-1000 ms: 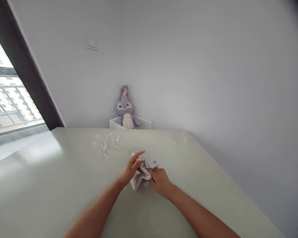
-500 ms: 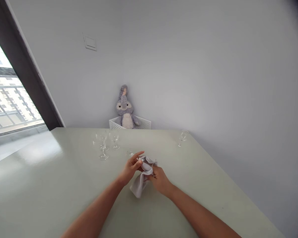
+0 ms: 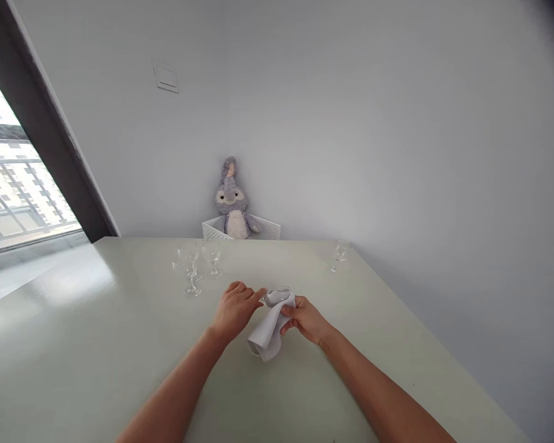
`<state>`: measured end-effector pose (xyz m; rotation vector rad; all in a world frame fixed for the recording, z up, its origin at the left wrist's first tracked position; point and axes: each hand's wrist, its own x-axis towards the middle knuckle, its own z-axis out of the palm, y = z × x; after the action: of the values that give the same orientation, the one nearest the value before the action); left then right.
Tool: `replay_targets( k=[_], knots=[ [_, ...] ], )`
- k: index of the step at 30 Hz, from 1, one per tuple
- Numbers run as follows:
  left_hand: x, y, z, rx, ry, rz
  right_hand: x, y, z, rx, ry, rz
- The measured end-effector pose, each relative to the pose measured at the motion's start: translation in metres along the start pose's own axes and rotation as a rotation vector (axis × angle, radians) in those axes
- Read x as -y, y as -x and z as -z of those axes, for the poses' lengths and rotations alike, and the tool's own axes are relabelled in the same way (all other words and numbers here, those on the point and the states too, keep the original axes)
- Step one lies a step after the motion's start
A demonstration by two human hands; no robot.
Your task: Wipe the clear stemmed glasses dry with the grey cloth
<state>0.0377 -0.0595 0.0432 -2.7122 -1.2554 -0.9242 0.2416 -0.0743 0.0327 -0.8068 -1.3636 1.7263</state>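
Well left of the cloth (image 3: 270, 335) and farther back, a cluster of clear stemmed glasses (image 3: 192, 277) stood on the bench (image 3: 96, 344), so close that their outlines overlapped; a careless sideways sweep could have tipped one into its neighbours. Just left of the cloth came the left hand (image 3: 237, 304), its fingers curled and its grip apparently closed on the narrow end of another glass, though exactly where was hidden. That held glass (image 3: 277, 298) was tilted at the top of the cloth, its bowl to the right and partly covered by the fabric. Twisting looked the chief danger there: had the bowl been turned while the stem was pinned, the thin neck might have snapped, or smooth glass might have slid from a loose hold. At the cloth's right edge the right hand (image 3: 307, 320) pinched the fabric between thumb and fingers, its grip nearly closed; the loose tail below could have snagged. Well beyond the cloth to the right sat a lone glass (image 3: 340, 251), which a jolt to the bench might have toppled.
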Motion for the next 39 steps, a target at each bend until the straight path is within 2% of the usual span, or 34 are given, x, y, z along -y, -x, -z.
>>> replay_targets(
  k=[2,5,8,11,13,15,17,18,20,22,25,27,30,33,36,39],
  knots=[
    [0.003,0.001,-0.002,0.051,0.014,0.032,0.007,0.002,0.003,0.051,0.265,0.096],
    [0.002,0.003,-0.008,0.091,0.164,0.156,0.016,0.002,0.012,0.037,0.682,0.303],
    [0.001,0.004,-0.015,0.182,0.447,0.352,0.02,-0.001,0.024,-0.03,0.958,0.473],
    [0.004,0.003,-0.02,0.272,0.734,0.54,0.018,-0.003,0.04,-0.161,1.16,0.581],
    [0.007,0.002,-0.02,0.233,0.896,0.621,0.016,-0.003,0.051,-0.287,1.244,0.61],
    [0.011,0.001,-0.018,0.123,1.023,0.684,0.014,-0.002,0.06,-0.453,1.277,0.63],
    [0.013,0.0,-0.015,0.011,1.089,0.745,0.013,0.0,0.062,-0.604,1.294,0.664],
    [0.014,-0.001,-0.014,-0.029,1.098,0.768,0.012,0.001,0.058,-0.64,1.315,0.691],
    [0.012,-0.001,-0.014,-0.064,1.077,0.795,0.011,0.003,0.043,-0.602,1.4,0.753],
    [0.005,-0.001,-0.018,-0.043,0.991,0.805,0.01,0.005,0.02,-0.441,1.514,0.782],
    [-0.014,0.001,-0.029,0.035,0.702,0.726,0.004,0.006,-0.009,-0.209,1.603,0.781],
    [-0.029,0.003,-0.034,0.062,0.491,0.609,0.001,0.005,-0.017,-0.201,1.587,0.791],
    [-0.045,0.005,-0.033,0.056,0.304,0.418,0.001,0.004,-0.011,-0.351,1.49,0.762],
    [-0.052,0.006,-0.03,0.033,0.253,0.285,0.007,0.004,0.002,-0.485,1.227,0.676],
    [-0.053,0.009,-0.033,0.033,0.314,0.329,0.009,0.002,0.01,-0.559,0.724,0.494],
    [-0.054,0.01,-0.044,0.059,0.489,0.536,0.003,-0.004,0.008,-0.622,0.131,0.323]
  ],
)
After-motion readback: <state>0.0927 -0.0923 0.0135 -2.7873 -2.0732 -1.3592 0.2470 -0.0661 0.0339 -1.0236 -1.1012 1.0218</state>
